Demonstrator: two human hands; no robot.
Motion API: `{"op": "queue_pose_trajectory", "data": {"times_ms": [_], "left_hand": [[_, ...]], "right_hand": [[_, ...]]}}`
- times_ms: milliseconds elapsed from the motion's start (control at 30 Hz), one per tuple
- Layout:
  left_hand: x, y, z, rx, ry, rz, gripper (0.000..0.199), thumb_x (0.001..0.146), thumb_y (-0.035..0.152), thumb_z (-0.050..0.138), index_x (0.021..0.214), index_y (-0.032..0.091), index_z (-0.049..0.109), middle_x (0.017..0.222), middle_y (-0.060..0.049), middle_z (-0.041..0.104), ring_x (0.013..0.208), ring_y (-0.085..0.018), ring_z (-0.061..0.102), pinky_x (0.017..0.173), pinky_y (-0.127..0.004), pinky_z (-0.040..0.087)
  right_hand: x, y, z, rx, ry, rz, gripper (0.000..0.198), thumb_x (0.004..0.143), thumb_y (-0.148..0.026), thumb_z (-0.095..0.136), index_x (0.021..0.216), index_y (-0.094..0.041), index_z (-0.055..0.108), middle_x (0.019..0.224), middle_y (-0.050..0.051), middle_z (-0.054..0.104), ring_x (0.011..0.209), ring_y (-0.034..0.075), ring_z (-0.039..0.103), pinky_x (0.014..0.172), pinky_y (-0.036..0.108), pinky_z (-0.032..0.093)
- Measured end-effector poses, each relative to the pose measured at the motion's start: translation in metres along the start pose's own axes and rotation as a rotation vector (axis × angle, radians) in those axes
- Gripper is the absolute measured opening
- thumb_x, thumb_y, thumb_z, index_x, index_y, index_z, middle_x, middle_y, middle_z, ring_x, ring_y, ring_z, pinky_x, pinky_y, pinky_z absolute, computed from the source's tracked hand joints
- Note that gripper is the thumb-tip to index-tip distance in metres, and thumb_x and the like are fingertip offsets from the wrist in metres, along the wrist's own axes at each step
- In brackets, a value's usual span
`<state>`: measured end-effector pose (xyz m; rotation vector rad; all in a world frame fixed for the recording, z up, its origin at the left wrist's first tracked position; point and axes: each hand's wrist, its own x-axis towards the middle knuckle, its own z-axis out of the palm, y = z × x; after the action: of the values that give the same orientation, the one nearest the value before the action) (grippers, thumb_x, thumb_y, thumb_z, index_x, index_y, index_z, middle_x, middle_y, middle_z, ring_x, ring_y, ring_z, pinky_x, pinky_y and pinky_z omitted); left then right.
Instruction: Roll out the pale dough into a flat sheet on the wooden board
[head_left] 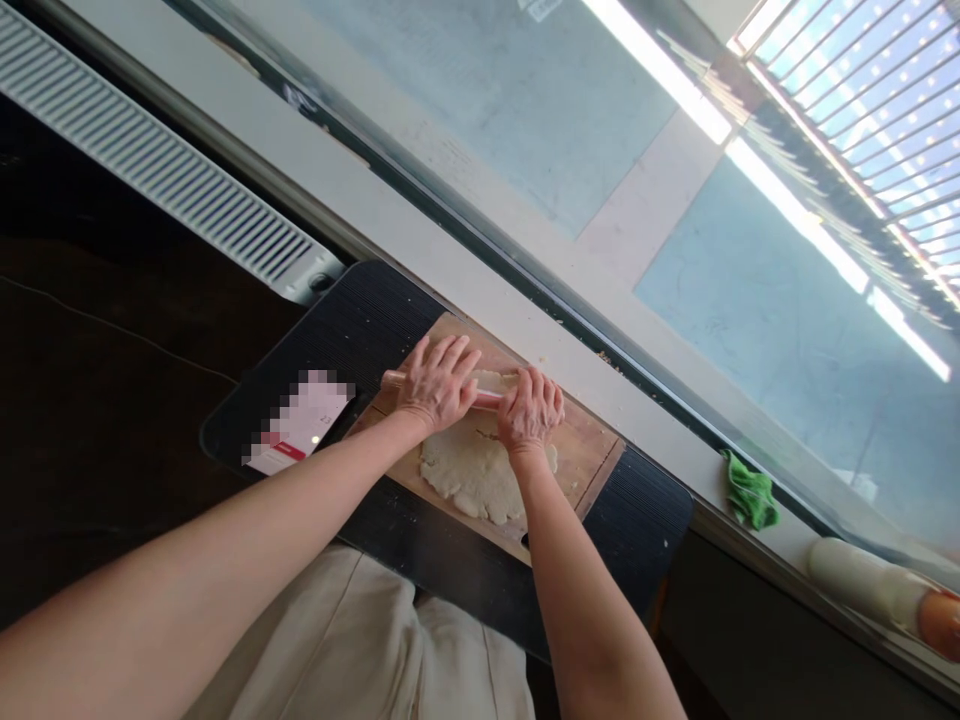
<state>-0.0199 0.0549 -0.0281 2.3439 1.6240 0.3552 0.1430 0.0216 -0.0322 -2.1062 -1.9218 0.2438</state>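
A pale sheet of dough (pixel 480 478) with ragged edges lies on a wooden board (pixel 596 440). Across its far part rests a rolling pin (pixel 489 400), smooth and pinkish; more dough shows just beyond it. My left hand (pixel 439 385) is over the pin near its left end, with the fingers reaching past it. My right hand (pixel 531 408) curls over the other side of the pin and hides that end. Both palms face down, and a short stretch of the pin shows between them.
The board sits on a small black table (pixel 405 520) against a white window sill (pixel 480 290). Left of the board lies a phone (pixel 300 425) with a lit, partly blurred screen. A green cloth (pixel 750 490) and a white bottle (pixel 855 580) are on the sill. A radiator (pixel 165 150) stands at left.
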Motion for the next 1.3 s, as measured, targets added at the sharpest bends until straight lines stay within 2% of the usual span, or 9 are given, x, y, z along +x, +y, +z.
{"op": "queue_pose_trajectory", "data": {"times_ms": [133, 367, 467, 633, 833, 900, 1000, 1200, 1300], "left_hand": [[0.001, 0.000, 0.001, 0.028, -0.006, 0.006, 0.047, 0.087, 0.035, 0.042, 0.131, 0.021, 0.050, 0.143, -0.012, 0.044, 0.131, -0.031, 0.037, 0.112, -0.056, 0.015], [0.044, -0.007, -0.001, 0.027, -0.032, -0.068, 0.048, 0.084, 0.030, 0.044, 0.130, 0.017, 0.049, 0.143, -0.013, 0.041, 0.134, -0.030, 0.031, 0.113, -0.056, 0.009], [0.033, -0.004, -0.002, 0.013, -0.030, -0.064, 0.049, 0.084, 0.031, 0.043, 0.130, 0.018, 0.049, 0.145, -0.012, 0.041, 0.135, -0.030, 0.030, 0.113, -0.056, 0.007], [0.004, 0.001, 0.000, -0.014, 0.006, -0.013, 0.048, 0.086, 0.033, 0.042, 0.133, 0.022, 0.048, 0.146, -0.010, 0.041, 0.135, -0.030, 0.032, 0.112, -0.056, 0.012], [0.031, -0.005, 0.000, 0.000, -0.023, -0.051, 0.052, 0.084, 0.033, 0.045, 0.133, 0.017, 0.047, 0.147, -0.013, 0.038, 0.136, -0.031, 0.029, 0.113, -0.057, 0.010], [0.031, -0.005, 0.000, -0.013, -0.020, -0.041, 0.052, 0.084, 0.033, 0.045, 0.134, 0.017, 0.046, 0.148, -0.012, 0.038, 0.137, -0.031, 0.029, 0.113, -0.057, 0.009], [0.003, -0.001, 0.002, -0.033, -0.003, 0.015, 0.051, 0.086, 0.033, 0.042, 0.135, 0.019, 0.046, 0.147, -0.011, 0.040, 0.136, -0.030, 0.031, 0.114, -0.056, 0.010], [-0.088, 0.014, 0.000, -0.043, -0.039, 0.135, 0.056, 0.088, 0.026, 0.041, 0.143, 0.018, 0.036, 0.147, -0.012, 0.040, 0.139, -0.027, 0.030, 0.116, -0.052, 0.015], [-0.113, 0.018, -0.008, -0.032, -0.066, 0.163, 0.056, 0.086, 0.024, 0.043, 0.142, 0.017, 0.037, 0.145, -0.013, 0.042, 0.138, -0.027, 0.033, 0.116, -0.053, 0.017]], "right_hand": [[-0.001, 0.001, 0.002, -0.013, -0.003, -0.014, 0.040, 0.088, -0.023, 0.041, 0.125, -0.016, 0.053, 0.133, 0.011, 0.052, 0.125, 0.024, 0.041, 0.107, 0.045, 0.025], [0.049, 0.002, 0.006, -0.003, -0.066, 0.041, 0.039, 0.085, -0.020, 0.041, 0.121, -0.015, 0.054, 0.124, 0.013, 0.057, 0.119, 0.026, 0.045, 0.099, 0.044, 0.034], [0.038, 0.001, 0.004, -0.009, -0.055, 0.053, 0.037, 0.086, -0.021, 0.039, 0.119, -0.014, 0.055, 0.124, 0.013, 0.056, 0.117, 0.027, 0.046, 0.098, 0.044, 0.035], [0.004, 0.001, 0.001, -0.036, -0.011, -0.032, 0.039, 0.089, -0.023, 0.037, 0.124, -0.016, 0.053, 0.130, 0.011, 0.054, 0.122, 0.025, 0.043, 0.106, 0.044, 0.026], [0.033, 0.001, 0.005, -0.045, -0.019, 0.003, 0.046, 0.086, -0.022, 0.040, 0.130, -0.014, 0.049, 0.137, 0.013, 0.048, 0.125, 0.027, 0.041, 0.104, 0.045, 0.030], [0.032, 0.000, 0.005, -0.043, -0.025, 0.011, 0.046, 0.087, -0.022, 0.039, 0.131, -0.014, 0.048, 0.138, 0.014, 0.047, 0.126, 0.026, 0.040, 0.105, 0.046, 0.030], [-0.001, -0.002, 0.001, -0.043, -0.038, 0.007, 0.045, 0.091, -0.025, 0.035, 0.133, -0.015, 0.046, 0.138, 0.013, 0.047, 0.130, 0.025, 0.037, 0.108, 0.048, 0.027], [-0.102, -0.007, -0.013, -0.045, -0.055, -0.021, 0.051, 0.091, -0.023, 0.039, 0.141, -0.015, 0.037, 0.145, 0.016, 0.040, 0.140, 0.026, 0.026, 0.109, 0.052, 0.026], [-0.126, -0.006, -0.029, -0.007, -0.066, -0.055, 0.047, 0.090, -0.021, 0.041, 0.138, -0.017, 0.042, 0.142, 0.014, 0.044, 0.137, 0.025, 0.030, 0.109, 0.049, 0.029]]}}
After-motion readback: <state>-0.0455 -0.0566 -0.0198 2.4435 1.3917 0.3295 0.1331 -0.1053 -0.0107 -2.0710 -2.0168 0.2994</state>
